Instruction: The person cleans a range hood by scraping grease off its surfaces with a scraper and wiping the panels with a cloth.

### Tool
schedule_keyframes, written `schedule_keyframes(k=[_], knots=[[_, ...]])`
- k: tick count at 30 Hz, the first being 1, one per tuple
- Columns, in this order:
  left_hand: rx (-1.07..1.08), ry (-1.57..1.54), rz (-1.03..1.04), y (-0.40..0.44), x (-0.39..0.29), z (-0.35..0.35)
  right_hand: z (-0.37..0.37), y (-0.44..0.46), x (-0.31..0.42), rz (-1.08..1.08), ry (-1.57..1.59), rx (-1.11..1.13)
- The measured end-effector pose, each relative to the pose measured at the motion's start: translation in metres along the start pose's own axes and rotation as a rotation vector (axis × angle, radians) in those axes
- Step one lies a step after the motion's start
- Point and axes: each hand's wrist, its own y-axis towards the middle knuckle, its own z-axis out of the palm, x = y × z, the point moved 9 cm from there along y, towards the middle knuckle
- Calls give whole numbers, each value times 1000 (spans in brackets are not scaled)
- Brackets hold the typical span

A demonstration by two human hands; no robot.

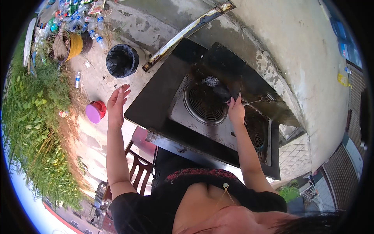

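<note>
A dark range hood [156, 93] with a round metal grille [206, 105] lies in front of me. My right hand [236, 109] is pinched on a dark object, perhaps a cloth or scraper [223, 94], at the hood's inner surface, right of the grille. A silvery wire scrubber or clump of suds [210, 81] is beside that object's far end. My left hand [118, 100] is raised off the hood's left edge, fingers apart, holding nothing.
A bin with a black liner [122, 61] stands beyond the hood's left side. Near my left hand is a red stool with a pink top [94, 112]. A rusty metal bar [187, 33] crosses behind the hood. Plastic bottles [92, 31] lie at upper left; a wooden chair [139, 169] stands below.
</note>
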Motion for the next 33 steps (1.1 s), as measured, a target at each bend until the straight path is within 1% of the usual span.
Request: schedule_keyframes(k=[2,5,6,8,10,11,12,13,16,19,23,25,28,31,33], knots=[[-15,-81,-2,-7,5,6,11,1,-8,35,-116,64],[28,-266,-5,-14,8,16,-2,1,-6,26,-231,118],[33,-333,-3,-15,8,17,-5,0,-10,57,-243,128],[-10,-312,51,-19,3,17,-10,-3,-15,118,-265,149],[-30,-271,109,-17,6,17,-13,-3,-3,104,-151,106],[-46,-325,101,-17,7,16,-12,-2,1,90,-104,86],[-39,-312,100,-17,7,17,-11,0,2,75,-57,70],[-32,-297,97,-18,6,17,-3,2,-3,83,-56,106],[-18,-257,86,-17,7,17,6,3,-9,69,-22,66],[-13,-254,75,-17,7,18,17,6,-17,88,-86,81],[-17,-245,85,-18,6,19,20,9,-16,70,-74,92],[-15,-230,95,-18,6,20,15,6,-3,75,-32,100],[-12,-209,102,-18,6,19,14,6,7,82,-65,112],[-14,-213,91,-19,5,21,17,6,10,131,-50,174],[-13,-219,87,-19,5,21,19,8,14,68,-56,119]])
